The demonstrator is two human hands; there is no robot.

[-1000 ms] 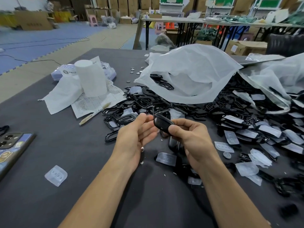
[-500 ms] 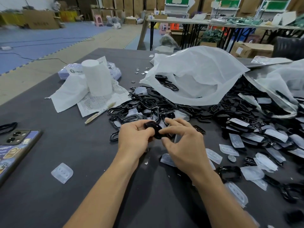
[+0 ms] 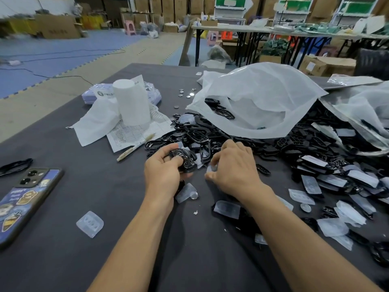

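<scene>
Counter (image 3: 52, 148) carried the heap of black parts (image 3: 273, 148) within easy reach. My left hand (image 3: 166, 171) curled its fingers round a black shell (image 3: 183, 160) at the heap's near edge, while my right hand (image 3: 235, 167) pinched a clear pad (image 3: 211, 167) beside it, probably for fitting.

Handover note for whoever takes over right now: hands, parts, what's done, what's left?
Left hand grips one black shell, close to the body side of the pile of black shells.
Right hand pinches what looks like a clear pad at the pile's edge; it is blurred.
Done: shell picked up; nothing visibly fitted into it.
Left: probably join pad and shell, then work through the pile. Loose pads lie to the right.
</scene>
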